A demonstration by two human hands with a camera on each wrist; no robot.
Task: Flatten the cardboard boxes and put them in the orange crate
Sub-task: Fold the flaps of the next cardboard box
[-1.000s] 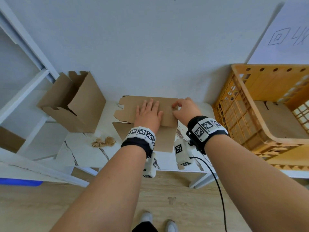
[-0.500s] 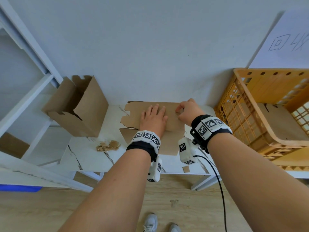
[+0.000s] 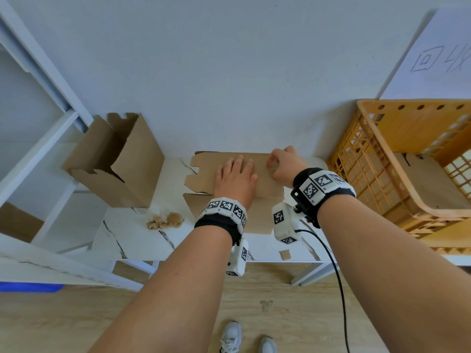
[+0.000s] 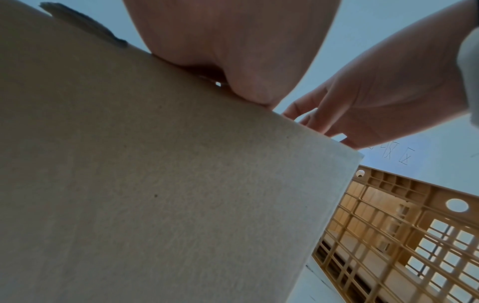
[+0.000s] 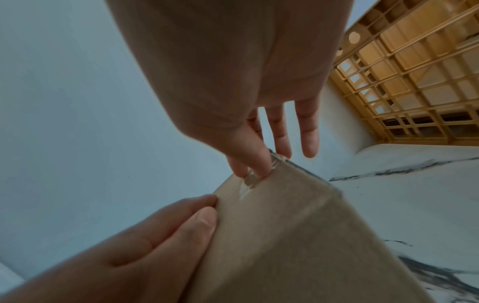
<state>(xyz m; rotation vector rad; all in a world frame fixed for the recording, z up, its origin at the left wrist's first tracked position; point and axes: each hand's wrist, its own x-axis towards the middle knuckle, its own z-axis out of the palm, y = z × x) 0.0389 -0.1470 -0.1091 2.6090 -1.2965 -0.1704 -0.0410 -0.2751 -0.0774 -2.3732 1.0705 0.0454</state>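
Observation:
A flattened brown cardboard box (image 3: 265, 184) lies on the white marble table (image 3: 127, 238). My left hand (image 3: 237, 171) presses flat on its middle with straight fingers. My right hand (image 3: 274, 161) is at the box's far right corner. In the right wrist view its thumb and forefinger pinch a strip of clear tape (image 5: 250, 180) on the box edge (image 5: 285, 235), with the other fingers straight. The orange crate (image 3: 382, 154) stands to the right and holds a flattened box (image 3: 428, 184). An open, unflattened box (image 3: 114, 164) stands at the left.
Torn cardboard scraps (image 3: 165, 220) lie left of my left wrist, and a small scrap (image 3: 285, 254) sits near the table's front edge. A white shelf frame (image 3: 38, 154) rises at the left. A paper sign (image 3: 433, 59) hangs on the wall above the crate.
My left hand stays flat on the box. My right hand has lifted from a closed press into a raised pinch at the far right corner.

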